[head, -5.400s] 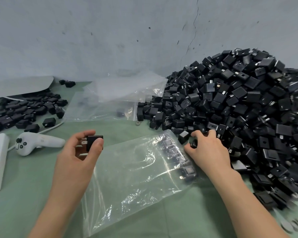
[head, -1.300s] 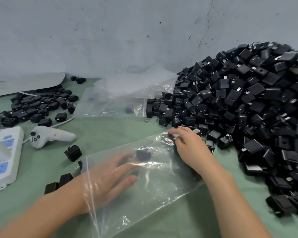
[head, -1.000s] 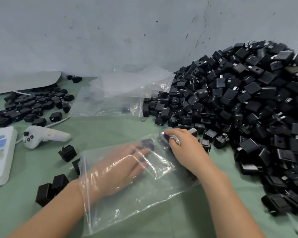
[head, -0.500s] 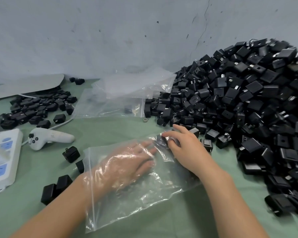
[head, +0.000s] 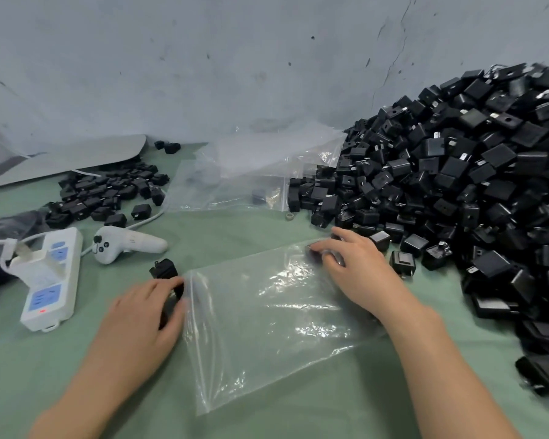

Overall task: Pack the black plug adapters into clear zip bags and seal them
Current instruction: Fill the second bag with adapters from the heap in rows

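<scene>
A clear zip bag (head: 267, 321) lies flat on the green table, its zip mouth facing left. My left hand (head: 140, 318) is outside the bag at that mouth and grips a black plug adapter (head: 175, 294) between thumb and fingers. Another loose adapter (head: 162, 269) sits just beyond that hand. My right hand (head: 358, 270) is at the bag's far right corner, fingers curled over adapters (head: 316, 252) that are inside the plastic. A large heap of black adapters (head: 457, 185) rises to the right of it.
A white power strip (head: 49, 280) and a white controller (head: 127, 245) lie at the left. Behind them is a smaller spread of adapters (head: 108, 194) and a grey sheet (head: 67, 160). Spare clear bags (head: 251, 179) lie at the back, against the wall.
My left hand has come out of the bag and now grips an adapter at its mouth. My right hand has stayed on the bag's far corner.
</scene>
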Tool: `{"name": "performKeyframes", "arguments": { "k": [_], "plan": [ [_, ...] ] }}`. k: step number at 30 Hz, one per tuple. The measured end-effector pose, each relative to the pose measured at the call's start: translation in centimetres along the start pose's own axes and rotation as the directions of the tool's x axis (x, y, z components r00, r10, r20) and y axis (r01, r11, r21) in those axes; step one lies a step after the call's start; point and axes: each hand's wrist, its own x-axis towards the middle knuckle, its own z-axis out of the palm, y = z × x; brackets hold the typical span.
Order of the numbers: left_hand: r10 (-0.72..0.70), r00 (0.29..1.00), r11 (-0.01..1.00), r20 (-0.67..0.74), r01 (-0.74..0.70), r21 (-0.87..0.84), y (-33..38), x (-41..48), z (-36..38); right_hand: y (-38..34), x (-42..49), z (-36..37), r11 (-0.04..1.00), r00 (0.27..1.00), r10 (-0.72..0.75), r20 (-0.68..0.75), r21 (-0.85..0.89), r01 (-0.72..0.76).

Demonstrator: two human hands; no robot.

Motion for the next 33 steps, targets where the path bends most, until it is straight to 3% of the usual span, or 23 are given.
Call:
{"name": "performKeyframes", "arguments": {
  "k": [4, 8, 10, 15, 18, 21, 25, 28, 30, 33],
  "plan": [
    [-0.041, 0.996, 0.999, 0.084, 0.04, 0.018, 0.4, 0.9, 0.0, -0.1, -0.1, -0.1, 1.0, 1.0, -0.001, 0.0, -0.012, 0.001],
    [-0.113, 0.993, 0.992, -0.021, 0.114, 0.056, -0.1, 0.9, -0.7, -0.3, -0.2, -0.1, 1.0, 1.0, -0.004, -0.004, -0.009, 0.004],
    [-0.077, 0.994, 0.996, -0.082, 0.081, 0.046, -0.7, 0.1, -1.0, -0.3, -0.1, -0.1, 1.0, 1.0, -0.003, -0.005, -0.017, 0.003],
    [0.055, 0.998, 0.998, -0.039, -0.054, 0.026, 0.0, -0.7, -1.4, -0.4, 0.1, 0.2, 1.0, 1.0, 0.002, -0.008, -0.017, -0.002],
    [0.114, 0.993, 0.989, 0.04, -0.109, -0.102, 0.4, -0.5, -1.5, -0.4, 0.1, 0.3, 1.0, 1.0, 0.004, -0.008, -0.009, -0.004],
    [0.178, 0.974, 0.982, 0.14, -0.166, -0.089, 0.8, -0.2, -1.1, -0.4, 0.2, 0.4, 0.999, 1.0, -0.01, -0.026, -0.051, 0.008],
    [0.11, 0.967, 0.971, 0.229, -0.055, -0.231, 1.2, 1.1, -0.6, -0.7, 0.4, 0.7, 0.996, 0.997, -0.048, -0.064, -0.075, 0.043],
    [0.201, 0.932, 0.937, 0.301, -0.092, -0.338, 2.0, 2.2, -0.6, -1.1, 0.5, 1.0, 0.994, 0.993, -0.08, -0.088, -0.078, 0.073],
    [0.263, 0.902, 0.929, 0.341, -0.141, -0.343, 2.6, 2.9, -0.6, -1.7, 0.5, 1.0, 0.993, 0.988, -0.104, -0.116, -0.063, 0.097],
    [0.246, 0.884, 0.946, 0.398, -0.129, -0.298, 3.0, 4.1, -0.2, -3.8, -0.1, 1.7, 0.975, 0.963, -0.222, -0.155, -0.018, 0.222]
  ]
}}
